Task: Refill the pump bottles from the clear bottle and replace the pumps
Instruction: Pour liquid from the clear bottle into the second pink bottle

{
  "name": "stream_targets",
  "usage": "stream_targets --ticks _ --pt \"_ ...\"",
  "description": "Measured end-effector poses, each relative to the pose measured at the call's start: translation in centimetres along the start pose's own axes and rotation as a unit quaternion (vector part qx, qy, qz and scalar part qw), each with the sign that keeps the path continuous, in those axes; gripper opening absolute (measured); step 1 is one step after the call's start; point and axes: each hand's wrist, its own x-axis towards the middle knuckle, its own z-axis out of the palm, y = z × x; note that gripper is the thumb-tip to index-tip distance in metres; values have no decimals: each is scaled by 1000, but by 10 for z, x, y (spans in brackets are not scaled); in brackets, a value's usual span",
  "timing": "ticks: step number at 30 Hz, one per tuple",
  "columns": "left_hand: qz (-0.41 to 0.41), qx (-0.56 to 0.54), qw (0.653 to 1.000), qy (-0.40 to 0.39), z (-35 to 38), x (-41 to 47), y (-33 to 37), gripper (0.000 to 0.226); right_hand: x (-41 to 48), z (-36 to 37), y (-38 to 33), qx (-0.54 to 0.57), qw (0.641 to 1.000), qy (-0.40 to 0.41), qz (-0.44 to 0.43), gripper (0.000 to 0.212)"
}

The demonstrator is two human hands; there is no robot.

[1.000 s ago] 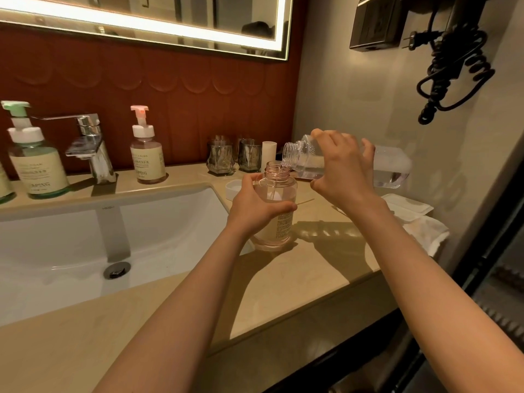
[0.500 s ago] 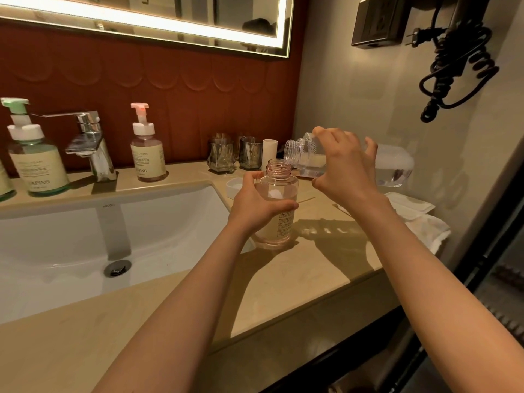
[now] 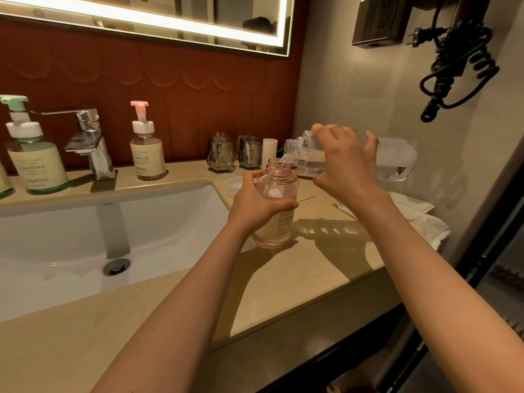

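Note:
An open pink-tinted pump bottle (image 3: 279, 191) with no pump stands on the beige counter (image 3: 297, 273) right of the sink, and my left hand (image 3: 255, 205) grips its body. My right hand (image 3: 344, 165) holds the clear bottle (image 3: 394, 160) on its side, mouth pointing left just over the pump bottle's neck. Clear liquid runs from that mouth into the neck. Two more pump bottles with pumps on stand by the wall: a pink-topped one (image 3: 147, 148) and a green-topped one (image 3: 34, 154).
A white sink basin (image 3: 85, 236) with a chrome tap (image 3: 90, 143) lies to the left. Two glass tumblers (image 3: 235, 151), a white tube (image 3: 269, 150) and a small white dish (image 3: 234, 186) stand behind the bottle. White cloths (image 3: 416, 214) lie at right. A coiled black cord (image 3: 456, 58) hangs above.
The clear bottle's mouth has tipped down a little toward the pump bottle's neck, and liquid now runs in. My left hand has kept its hold.

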Motion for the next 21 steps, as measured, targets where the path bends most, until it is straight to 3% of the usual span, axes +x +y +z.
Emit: stream_targets --ticks 21 --pt "1 3 1000 1 0 -1 0 91 0 -4 0 -1 1000 -4 -1 72"
